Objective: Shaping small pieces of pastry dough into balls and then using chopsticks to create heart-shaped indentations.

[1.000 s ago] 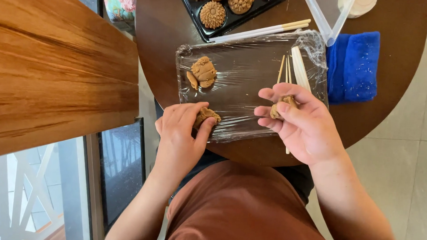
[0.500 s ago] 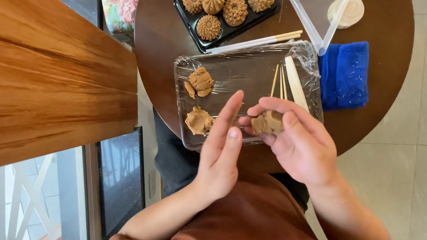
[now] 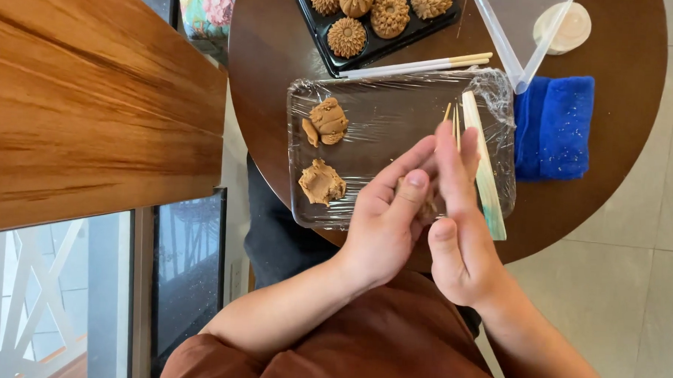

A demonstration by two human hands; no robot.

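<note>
Round dark wooden table (image 3: 281,53) is bearing a film-wrapped tray (image 3: 384,116). Above its near edge, the left hand (image 3: 384,220) and right hand (image 3: 458,223) are pressing palms together around a brown dough lump (image 3: 427,207), barely showing between them. Two more dough pieces (image 3: 322,182) are lying on the film, with wooden sticks (image 3: 454,115) near the fingertips.

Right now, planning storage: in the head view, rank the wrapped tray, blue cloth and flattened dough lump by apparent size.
1. Wrapped tray
2. Blue cloth
3. Flattened dough lump
All lie on the table, so nearness hardly matters.
</note>
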